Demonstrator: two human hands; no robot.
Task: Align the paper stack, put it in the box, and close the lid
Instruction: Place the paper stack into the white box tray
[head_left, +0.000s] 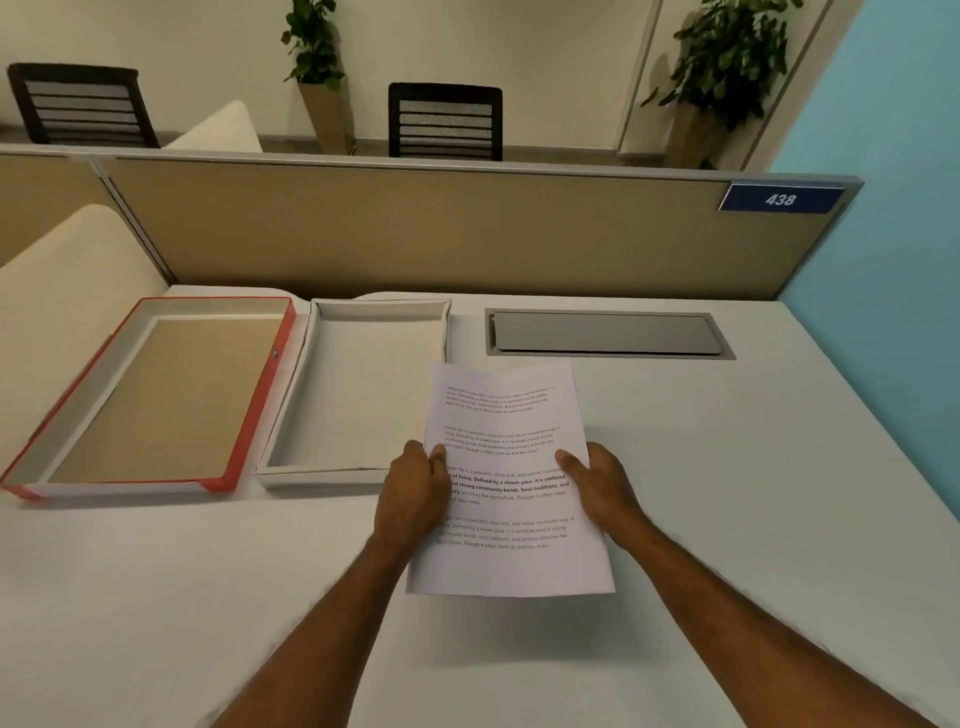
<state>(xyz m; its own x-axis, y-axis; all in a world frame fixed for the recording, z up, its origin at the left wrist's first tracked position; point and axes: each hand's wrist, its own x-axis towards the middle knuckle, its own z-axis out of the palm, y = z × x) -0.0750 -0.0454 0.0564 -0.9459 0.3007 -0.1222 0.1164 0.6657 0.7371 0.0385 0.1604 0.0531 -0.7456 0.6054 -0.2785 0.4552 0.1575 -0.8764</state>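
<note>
Pale grey desk (727, 519) in an office cubicle, backed by a tan partition (415, 234). Item one: paper stack (506, 483), white sheets printed with four blocks of black text, the third in bold; legible fragments include "strong community bonds, local traditions" and "Though it offers clean air and less stress". Stack is held between both hands, its far top edge slightly buckled. Left hand (415, 493) grips the left long edge, thumb over the printed face, fingers curled behind. Right hand (602, 488) grips the right long edge in the same way, thumb lying on the page. Whether the stack's near edge touches the desk cannot be told. Item two: white box (306, 405), open and shallow, just beyond and left of the left hand, the stack's far left corner overlapping its right wall as seen from the head camera. Item three: lid (260, 395), red-edged with a brown cardboard inner face, lying inside-up farther left, just beside the box. Beyond the right hand: grey cable hatch (608, 332) set flush in the desk. On the partition, far right: blue plate (779, 199) reading "438". Behind the partition: two black slatted chairs (445, 122) and two potted plants (317, 67).
</note>
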